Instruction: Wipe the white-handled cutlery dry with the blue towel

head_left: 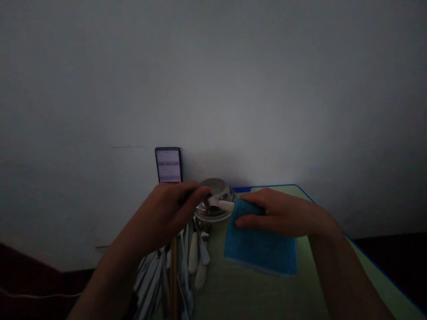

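Lower centre: left hand [178,209] pinches white-handled utensil [226,205] by its left end; right hand [282,213] grips blue cloth [260,253] against handle. Probably light, stiff, slick; hold by handle.

passage: green tabletop [253,295], bare stretch nearer than the held blue cloth [263,253], right of the cutlery [193,255]. obstacles: that cutlery, left; metal dishware [218,187], far side; phone [169,165], upright; wall [213,89], closing the back.
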`<state>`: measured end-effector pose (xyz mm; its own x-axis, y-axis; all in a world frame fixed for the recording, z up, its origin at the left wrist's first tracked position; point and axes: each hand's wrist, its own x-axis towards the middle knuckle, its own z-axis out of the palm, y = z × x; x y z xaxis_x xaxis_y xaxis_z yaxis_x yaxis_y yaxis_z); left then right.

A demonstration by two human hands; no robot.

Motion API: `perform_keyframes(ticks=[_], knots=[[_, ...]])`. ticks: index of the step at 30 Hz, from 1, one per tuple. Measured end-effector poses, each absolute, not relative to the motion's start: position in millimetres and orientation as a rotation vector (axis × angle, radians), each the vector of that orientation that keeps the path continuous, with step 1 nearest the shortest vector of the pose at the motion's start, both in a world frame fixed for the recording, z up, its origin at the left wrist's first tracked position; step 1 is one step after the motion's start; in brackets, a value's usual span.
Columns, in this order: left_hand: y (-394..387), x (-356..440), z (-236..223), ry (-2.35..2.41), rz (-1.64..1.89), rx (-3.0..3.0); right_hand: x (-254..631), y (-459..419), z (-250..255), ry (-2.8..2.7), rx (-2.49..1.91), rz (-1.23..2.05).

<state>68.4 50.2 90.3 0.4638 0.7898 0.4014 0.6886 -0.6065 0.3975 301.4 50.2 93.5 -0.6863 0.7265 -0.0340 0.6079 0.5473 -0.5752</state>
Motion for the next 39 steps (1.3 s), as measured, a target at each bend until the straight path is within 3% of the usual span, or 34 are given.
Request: perform_keyframes(ticks=[10,18,24,29,32,36,39], knots=[[45,93,89,1.257,0.611,2.678,285,50,91,-2.582,-0.967,0.634],[54,66,91,1.266,0.757,2.588,305,51,96,-2.506,-1.115,1.078],[56,58,89,1.337,0.823,2.439,311,50,95,-2.481,-1.151,1.06],[61,56,86,1.45,1.165,2.073,304,50,96,-2.465,-1.103,0.984],[62,71,80,1.275,1.319,1.779,297,51,94,-2.446,-1.071,0.91],[58,98,71,0.982,1.11,1.651,291,53,89,-2.38,-0.984,0.853],[56,105,69,0.979,1.142,1.637,294,54,86,-2.342,-1.03,0.834]])
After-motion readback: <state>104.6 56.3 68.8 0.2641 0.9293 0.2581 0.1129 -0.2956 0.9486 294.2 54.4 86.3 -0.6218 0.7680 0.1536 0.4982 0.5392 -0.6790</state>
